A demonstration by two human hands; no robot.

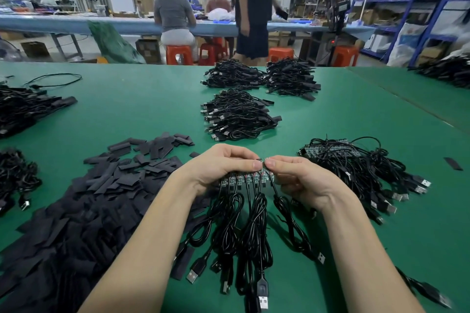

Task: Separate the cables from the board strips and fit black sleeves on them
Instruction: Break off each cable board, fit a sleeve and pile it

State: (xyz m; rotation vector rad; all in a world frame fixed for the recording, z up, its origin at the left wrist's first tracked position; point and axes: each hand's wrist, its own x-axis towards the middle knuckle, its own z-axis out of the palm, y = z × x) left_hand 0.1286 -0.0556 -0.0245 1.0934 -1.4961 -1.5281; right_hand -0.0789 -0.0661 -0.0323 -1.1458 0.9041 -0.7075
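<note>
Both hands pinch one board strip (248,176) above the green surface (127,109): left hand (223,165) grip and right hand (295,178) grip clamped on its top edge, about seven cables (254,231) hanging; sleeve pile (101,185) left, three finished bundles (236,114) behind
</note>
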